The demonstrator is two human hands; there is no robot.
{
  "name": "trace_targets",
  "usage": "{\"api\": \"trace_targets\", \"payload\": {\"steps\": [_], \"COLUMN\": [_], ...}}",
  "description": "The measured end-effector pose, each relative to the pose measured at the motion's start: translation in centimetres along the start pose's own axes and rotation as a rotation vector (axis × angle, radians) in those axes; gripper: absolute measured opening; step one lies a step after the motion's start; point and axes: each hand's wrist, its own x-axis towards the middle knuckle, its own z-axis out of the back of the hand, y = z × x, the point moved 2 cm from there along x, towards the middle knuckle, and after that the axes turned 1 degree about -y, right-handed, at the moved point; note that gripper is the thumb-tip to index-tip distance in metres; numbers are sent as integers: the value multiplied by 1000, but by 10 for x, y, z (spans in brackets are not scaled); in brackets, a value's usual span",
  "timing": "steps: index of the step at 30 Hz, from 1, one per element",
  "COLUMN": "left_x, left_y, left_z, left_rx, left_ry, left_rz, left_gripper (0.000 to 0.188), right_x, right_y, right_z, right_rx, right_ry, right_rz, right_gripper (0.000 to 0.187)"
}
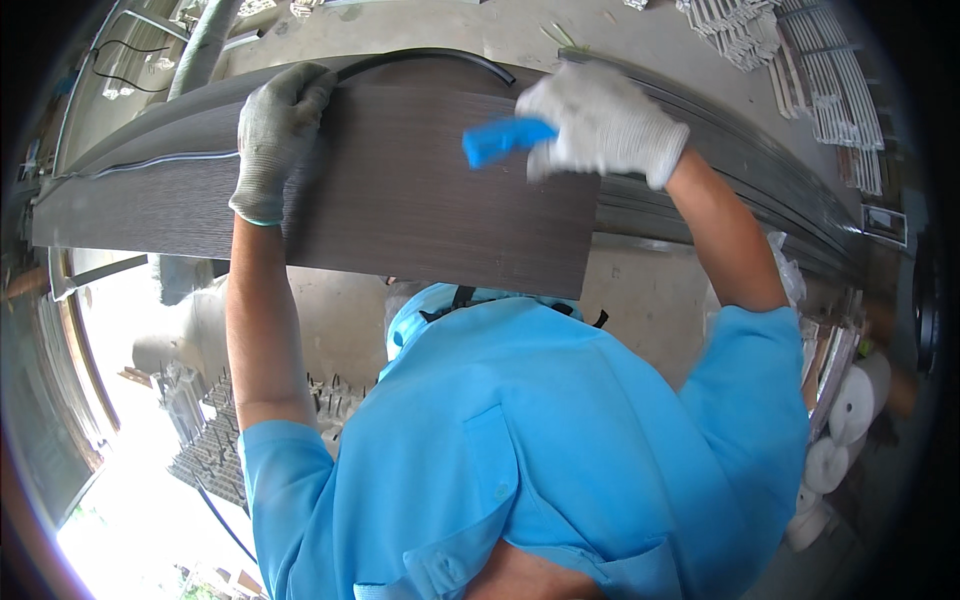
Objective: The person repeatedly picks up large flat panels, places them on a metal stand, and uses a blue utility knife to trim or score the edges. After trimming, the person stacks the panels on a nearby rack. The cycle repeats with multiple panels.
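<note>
A long dark brown wood-grain panel [440, 200] lies across in front of me. My left hand [275, 135], in a whitish knit glove, is at its far edge, fingers curled round a black flexible strip [430, 54]. The strip arches from that hand to a free end near the right hand. A thin shiny strip [160, 160] runs leftward along the panel from the same hand; whether it is one piece with the black strip, I cannot tell. My right hand [600, 120], gloved and motion-blurred, is closed on a blue tool [508, 141] above the panel's right part. Its kind is unclear.
Long dark profiles [740, 160] lie beyond the panel to the right. Bundled pale profiles [825, 80] are on the floor at far right, with white rolls [855, 400] below. A rack with pegs [215, 440] stands at lower left. A wrapped post [205, 50] rises at far left.
</note>
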Motion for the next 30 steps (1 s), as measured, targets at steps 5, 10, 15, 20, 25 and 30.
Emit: {"api": "trace_targets", "payload": {"steps": [5,10,15,20,25,30], "left_x": [1,6,22,30,32,30], "left_y": [-6,-15,-34,-60,-79,-92], "left_z": [2,-1,-9,-32,-42,-44], "left_rx": [-65,-105,-152,-151,-217,-225], "left_ry": [18,92,14,117,290,369], "left_rz": [-13,-31,-364,-358,-216,-198], "left_gripper": [26,22,19,16,15,13], "right_x": [4,19,17,-12,-34,-54], "right_y": [-26,-36,-41,-58,-77,-89], "right_z": [9,-13,-13,-9,-14,-25], "right_rx": [201,327,314,285,239,599], "right_ry": [-522,-505,-474,-426,-447,-253], "right_rz": [-196,-171,-254,-223,-332,-354], "right_gripper": [45,63,45,44,38,31]}}
